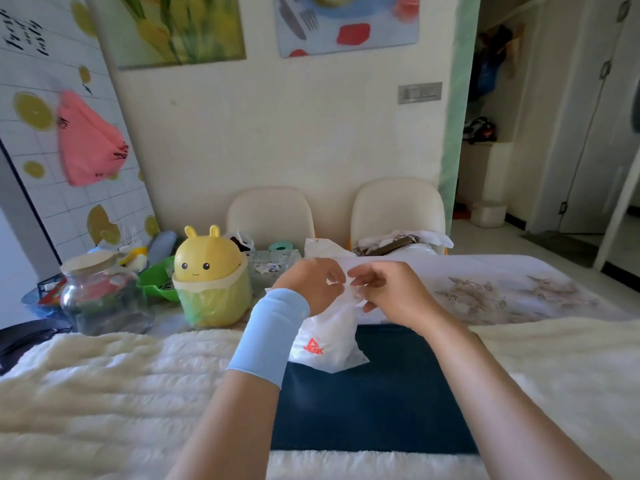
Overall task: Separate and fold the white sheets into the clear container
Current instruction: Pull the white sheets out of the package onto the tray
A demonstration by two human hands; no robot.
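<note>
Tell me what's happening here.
A person holds a white bag with a red logo over a dark blue cloth. Both the left hand and the right hand pinch its top edge, close together, as if parting it. A yellow bin and a glass jar stand to the left.

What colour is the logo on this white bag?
The logo on the white bag is orange-red; head view shows it.

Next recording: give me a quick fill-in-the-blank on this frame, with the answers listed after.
1. The left hand and right hand both pinch the top of a ____ bag with a reddish logo.
2. The left wrist wears a light ____ sleeve.
3. The yellow bin with ears stands on the ____ side of the bag.
Answers: white; blue; left.
</note>
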